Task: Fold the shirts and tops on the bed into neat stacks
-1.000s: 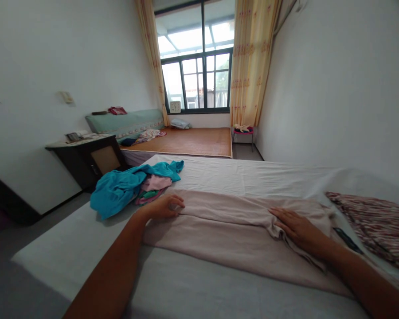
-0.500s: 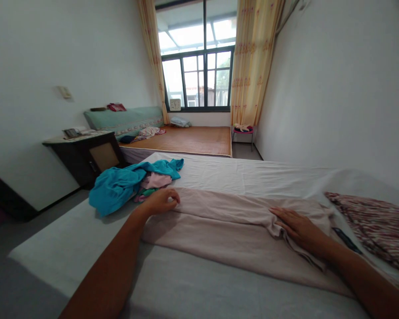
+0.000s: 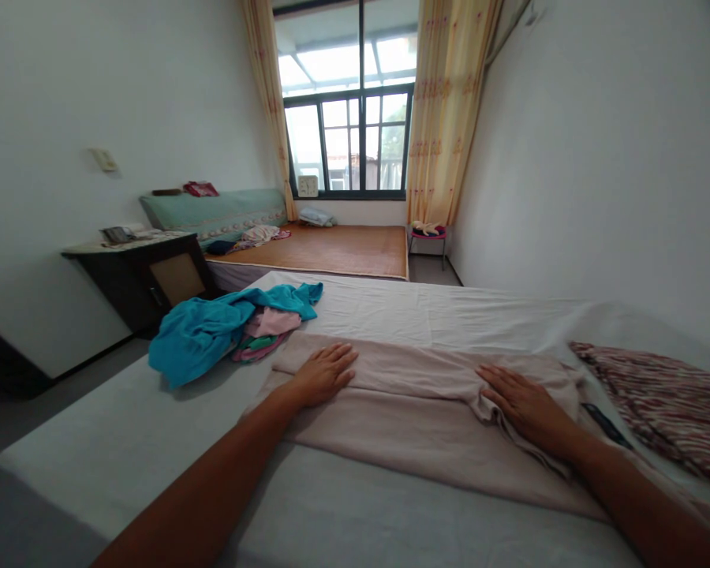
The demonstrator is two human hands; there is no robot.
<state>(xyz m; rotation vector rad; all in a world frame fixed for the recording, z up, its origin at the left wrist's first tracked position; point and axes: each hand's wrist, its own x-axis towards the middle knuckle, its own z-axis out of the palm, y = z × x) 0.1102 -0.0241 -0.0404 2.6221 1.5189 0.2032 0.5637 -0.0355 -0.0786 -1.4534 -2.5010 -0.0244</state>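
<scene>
A pale pink garment (image 3: 402,418) lies stretched across the white-sheeted bed, its far side folded over in a long strip. My left hand (image 3: 325,375) rests flat on the strip near its left end, fingers extended. Toward the right end, my right hand (image 3: 524,406) also lies flat, beside bunched cloth and a loose fold. A dark label or strip (image 3: 604,424) shows just past the right wrist. My forearm covers part of the garment's lower right.
Left of the garment lies a heap with a bright blue cloth (image 3: 204,335) and pink clothing (image 3: 275,322). At the right is a maroon-and-white streaked pillow (image 3: 656,402). Beyond the white sheet (image 3: 379,308) stand a mat-covered bed (image 3: 343,251) and a dark cabinet (image 3: 147,276).
My left hand has moved right from the garment's left edge, and its curled fingers have flattened onto the cloth. The right hand stays in about the same place. The view has shifted slightly.
</scene>
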